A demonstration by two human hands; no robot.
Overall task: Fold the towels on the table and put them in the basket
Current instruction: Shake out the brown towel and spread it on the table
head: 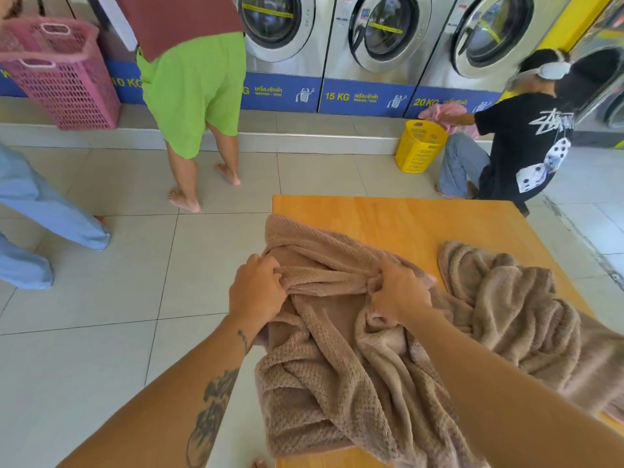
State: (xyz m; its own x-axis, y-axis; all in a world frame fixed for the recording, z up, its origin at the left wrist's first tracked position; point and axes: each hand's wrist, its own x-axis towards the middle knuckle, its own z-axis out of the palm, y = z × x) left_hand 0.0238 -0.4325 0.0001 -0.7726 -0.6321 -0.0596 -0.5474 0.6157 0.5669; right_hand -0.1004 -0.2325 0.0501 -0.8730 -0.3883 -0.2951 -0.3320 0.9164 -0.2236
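Upper left of the frame: pink basket (64, 86) by the washers (381, 32), well apart from the worktop (388, 217). Left of centre: left hand (256, 292) clenched on a bunched ridge of the tan towel (324, 376), right at the worktop's left edge. Likely trouble here: part of the cloth hanging past that edge, so a risk of dragging the lot onto the floor (101, 298) with one careless tug; also a crooked fold from bunched grips instead of corners. Centre: right hand (400, 292) gripping the same ridge, near the left. Towel thick, waffle-textured, heavily rumpled, no corner plainly laid out. Upper right: yellow basket (420, 146) beside a crouching person (520, 136). Right: second towel (513, 309), crumpled on the worktop, touching the first, unfolded
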